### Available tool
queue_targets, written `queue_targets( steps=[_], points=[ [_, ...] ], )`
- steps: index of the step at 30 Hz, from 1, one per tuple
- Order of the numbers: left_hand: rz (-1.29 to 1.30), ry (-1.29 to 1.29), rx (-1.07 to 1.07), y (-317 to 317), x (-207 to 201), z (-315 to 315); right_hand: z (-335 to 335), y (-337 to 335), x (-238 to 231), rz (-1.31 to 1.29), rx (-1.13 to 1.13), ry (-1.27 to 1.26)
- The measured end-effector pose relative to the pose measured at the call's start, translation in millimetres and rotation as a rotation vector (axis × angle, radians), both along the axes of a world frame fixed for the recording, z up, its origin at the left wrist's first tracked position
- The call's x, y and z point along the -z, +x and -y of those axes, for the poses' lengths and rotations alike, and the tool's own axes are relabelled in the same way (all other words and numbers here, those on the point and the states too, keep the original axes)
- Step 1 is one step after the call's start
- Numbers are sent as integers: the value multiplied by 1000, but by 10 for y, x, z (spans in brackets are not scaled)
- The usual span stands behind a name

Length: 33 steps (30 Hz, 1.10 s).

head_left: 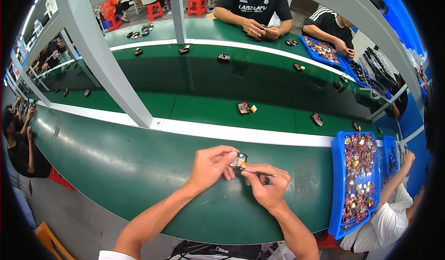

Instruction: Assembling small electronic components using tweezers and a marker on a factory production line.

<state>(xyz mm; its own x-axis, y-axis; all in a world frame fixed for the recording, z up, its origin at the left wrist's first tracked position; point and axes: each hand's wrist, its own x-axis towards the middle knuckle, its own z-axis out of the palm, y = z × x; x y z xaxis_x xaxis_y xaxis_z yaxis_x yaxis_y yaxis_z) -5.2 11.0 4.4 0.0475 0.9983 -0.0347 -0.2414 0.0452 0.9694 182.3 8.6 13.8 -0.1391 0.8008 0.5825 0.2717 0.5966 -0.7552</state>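
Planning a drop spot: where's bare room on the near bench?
Widest: green bench left of the left hand, up to the white rail. Smaller: between the right hand and the blue tray; also between the forearms. Crowded: the tray, strewn with small parts, and the spot between the hands, where a small black device is held.

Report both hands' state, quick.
Left hand: closed, holding a small black device.
Right hand: closed, holding a thin tool.
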Motion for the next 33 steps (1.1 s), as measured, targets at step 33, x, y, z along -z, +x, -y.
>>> queue_targets(
  steps=[33],
  points=[
    [-1066,65,-560,-1220,-104,-1301,-81,38,-28,-27,168,160]
  ],
)
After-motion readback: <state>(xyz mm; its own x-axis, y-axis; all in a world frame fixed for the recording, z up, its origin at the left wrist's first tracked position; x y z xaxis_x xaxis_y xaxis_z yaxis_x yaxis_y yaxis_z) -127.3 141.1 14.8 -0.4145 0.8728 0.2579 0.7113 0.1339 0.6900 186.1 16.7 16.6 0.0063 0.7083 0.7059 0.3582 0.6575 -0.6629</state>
